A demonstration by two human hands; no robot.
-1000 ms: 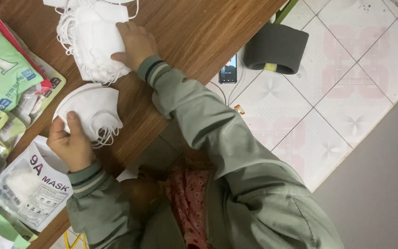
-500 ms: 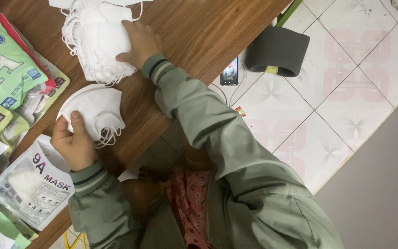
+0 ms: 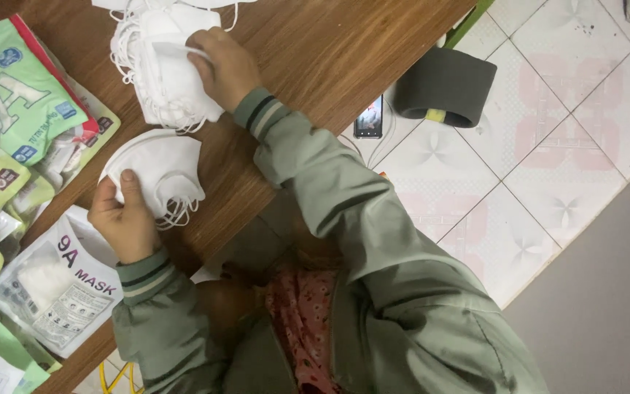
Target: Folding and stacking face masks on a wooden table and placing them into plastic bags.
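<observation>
My left hand [image 3: 122,219] grips a small stack of white folded face masks [image 3: 158,168] that rests on the wooden table [image 3: 329,51], with the thumb pressed on top. Its ear loops hang out below the stack. My right hand [image 3: 224,66] reaches across to a bigger loose pile of white masks [image 3: 154,80] at the table's far side. Its fingers pinch the edge of one mask [image 3: 176,49] on top of that pile. Both arms wear grey-green sleeves with striped cuffs.
Green and white printed mask packets [image 3: 9,102] lie along the left, with a white packet [image 3: 56,284] near my left wrist. On the tiled floor [image 3: 548,146] beside the table sit a phone [image 3: 368,117] and a dark grey cylindrical thing [image 3: 442,87].
My right hand has shifted a little on the big pile and now pinches a mask's edge. The left hand keeps its hold on the small stack.
</observation>
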